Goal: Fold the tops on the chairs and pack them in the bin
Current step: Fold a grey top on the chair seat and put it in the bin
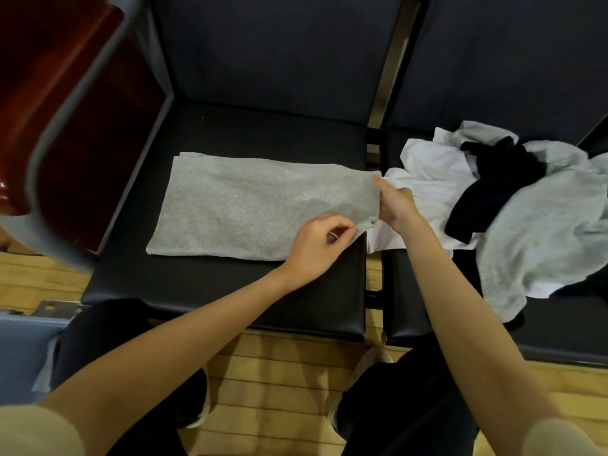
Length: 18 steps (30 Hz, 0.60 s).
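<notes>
A gray top lies flat on the seat of the left chair, folded into a long band. Its long axis runs left to right across the seat, tilted a little so the left end sits nearer the seat's front edge. The left end is a straight hem; the right end reaches the seat's right edge and is lifted slightly off the cushion.

Both hands work at that right end. The left hand has its fingers curled, thumb and forefinger pinching the top's near right corner. The right hand grips the far right corner, thumb on top of the fabric, fingers under it; how far those fingers curl is hidden by the cloth.

On the right chair sits a loose pile of unfolded tops: a white one next to the right hand, a black one draped over the middle, and a light gray one spread toward the front right. The white one overhangs the gap between the 2 chairs.

At the upper left, a dark red bin with a gray rim stands tilted just beside the left chair. Wooden floor shows below, with the person's dark trousers and 2 shoes
</notes>
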### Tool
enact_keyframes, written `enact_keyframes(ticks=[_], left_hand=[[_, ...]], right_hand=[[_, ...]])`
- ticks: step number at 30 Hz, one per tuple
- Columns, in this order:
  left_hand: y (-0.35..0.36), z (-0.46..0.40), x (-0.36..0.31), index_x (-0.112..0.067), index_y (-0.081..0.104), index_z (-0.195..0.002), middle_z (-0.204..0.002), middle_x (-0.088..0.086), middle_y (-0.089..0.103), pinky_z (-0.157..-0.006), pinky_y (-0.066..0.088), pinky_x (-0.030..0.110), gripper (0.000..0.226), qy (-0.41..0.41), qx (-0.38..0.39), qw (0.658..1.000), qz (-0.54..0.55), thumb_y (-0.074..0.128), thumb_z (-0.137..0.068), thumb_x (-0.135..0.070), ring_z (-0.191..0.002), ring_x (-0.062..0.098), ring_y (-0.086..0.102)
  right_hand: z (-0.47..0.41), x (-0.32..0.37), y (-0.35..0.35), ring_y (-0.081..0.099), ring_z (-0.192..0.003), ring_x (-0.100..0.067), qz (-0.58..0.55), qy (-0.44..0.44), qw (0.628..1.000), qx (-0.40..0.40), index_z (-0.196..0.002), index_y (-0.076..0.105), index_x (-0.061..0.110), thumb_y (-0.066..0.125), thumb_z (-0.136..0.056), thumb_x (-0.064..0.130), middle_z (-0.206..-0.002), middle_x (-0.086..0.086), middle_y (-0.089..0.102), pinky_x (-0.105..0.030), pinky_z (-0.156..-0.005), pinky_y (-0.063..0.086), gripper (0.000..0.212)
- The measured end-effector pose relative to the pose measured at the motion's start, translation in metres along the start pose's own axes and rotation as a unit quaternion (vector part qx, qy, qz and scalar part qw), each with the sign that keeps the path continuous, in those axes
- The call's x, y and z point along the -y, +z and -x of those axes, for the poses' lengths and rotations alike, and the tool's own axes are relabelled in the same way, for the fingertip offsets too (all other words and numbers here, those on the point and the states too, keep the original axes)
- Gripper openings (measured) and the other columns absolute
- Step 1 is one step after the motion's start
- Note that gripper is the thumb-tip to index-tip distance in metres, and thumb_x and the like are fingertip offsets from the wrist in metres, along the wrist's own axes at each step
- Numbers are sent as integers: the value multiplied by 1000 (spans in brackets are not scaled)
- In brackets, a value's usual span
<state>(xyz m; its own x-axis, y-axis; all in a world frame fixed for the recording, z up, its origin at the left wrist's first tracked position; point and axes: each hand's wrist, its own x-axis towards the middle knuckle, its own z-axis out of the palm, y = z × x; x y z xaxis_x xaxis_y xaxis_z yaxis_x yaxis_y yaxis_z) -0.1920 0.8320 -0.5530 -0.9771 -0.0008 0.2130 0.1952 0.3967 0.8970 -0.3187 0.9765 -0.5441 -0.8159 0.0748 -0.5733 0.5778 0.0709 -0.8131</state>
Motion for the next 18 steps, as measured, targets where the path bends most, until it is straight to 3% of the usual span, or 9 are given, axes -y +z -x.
enact_keyframes(ticks=[2,4,5,7,11,14,18], left_hand=[[-2,3,-2,-4,70,-97,-92,5,69,-75,54,21,10,-11,9,1000,17,64,-90,-7,-84,10,64],[-6,5,-1,-3,70,-94,-90,3,69,-77,55,24,8,-48,6,998,46,64,-89,-7,-84,13,66],[-9,7,-1,-3,69,-92,-88,2,68,-77,56,26,7,-74,-3,995,64,64,-89,-6,-83,14,66],[-18,11,-2,-5,68,-89,-85,3,68,-76,58,29,5,-130,-28,985,109,63,-90,-5,-81,17,68],[-45,30,-3,-10,63,-81,-84,7,67,-77,60,32,14,-218,-72,952,205,60,-92,-1,-82,22,70],[-68,49,6,-15,61,-77,-91,16,68,-83,58,46,17,-252,-111,932,236,62,-91,-6,-91,34,69],[-100,69,19,-1,58,-90,-98,24,68,-79,60,36,6,-315,-161,885,302,57,-95,-5,-87,28,72]], right_hand=[[-9,6,9,66,-91,-21,-7,3,1000,-20,-111,54,4,68,-88,21,-105,-10,65,-25,-60,57,32],[-11,15,18,64,-87,-20,20,-25,999,-36,-100,58,3,67,-86,10,-105,-13,65,-23,-55,54,17],[-10,22,24,63,-84,-19,30,-45,998,-41,-88,59,7,66,-86,8,-100,-13,64,-23,-56,53,7],[-6,38,39,60,-77,-17,58,-94,993,-42,-73,55,14,63,-87,7,-86,-7,61,-26,-59,52,18],[5,56,83,56,-55,-17,134,-176,975,-14,-63,47,16,59,-88,8,-67,-9,52,-23,-45,45,28],[17,57,128,54,-40,-11,170,-200,965,5,-68,50,15,58,-88,5,-60,-8,55,-20,-39,41,24],[25,46,183,56,-37,-6,198,-203,958,30,-88,58,7,59,-91,10,-62,-7,61,-19,-42,46,4]])
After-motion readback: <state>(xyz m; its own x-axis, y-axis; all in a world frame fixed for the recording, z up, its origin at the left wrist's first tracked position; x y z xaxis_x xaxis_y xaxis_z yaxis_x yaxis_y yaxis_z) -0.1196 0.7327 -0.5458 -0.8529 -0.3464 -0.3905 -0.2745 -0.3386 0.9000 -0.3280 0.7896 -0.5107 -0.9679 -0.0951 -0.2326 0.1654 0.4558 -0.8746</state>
